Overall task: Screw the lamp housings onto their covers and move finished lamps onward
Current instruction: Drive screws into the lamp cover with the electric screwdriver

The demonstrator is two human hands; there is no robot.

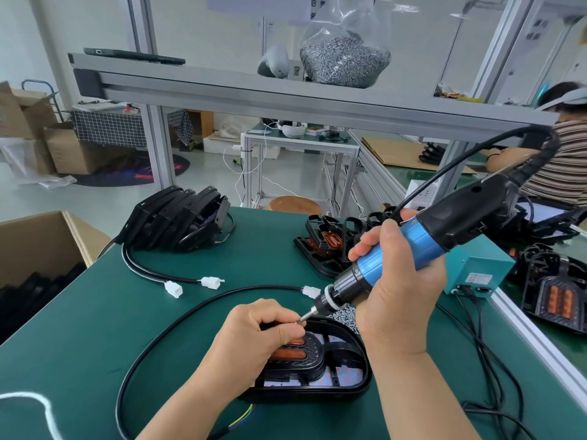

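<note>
Nearest me black D-shaped lamp housing [320, 376] on green mat [95, 328], orange lenses inside, long axis left-right, flat edge toward me, my left hand [263, 331] resting on it, pinching screw [299, 320], my right hand [397, 290] wrapped round blue screwdriver [409, 249] slanting down-left to housing's far rim, cardboard box [47, 230] left of housing holds black parts, clear bag [344, 58] far behind housing holds screws.

Left hand [254, 338] covers the left part of the lamp housing [346, 369]. Its fingertips almost hide the screw [298, 320] pinched at the bit of the screwdriver [397, 252]. Right hand [400, 300], gripping the tool, masks part of the loose screws [344, 314]. Control-box label [479, 277]: too small to read. Cardboard box [41, 236]: cut by the left edge, contents indistinct.
</note>
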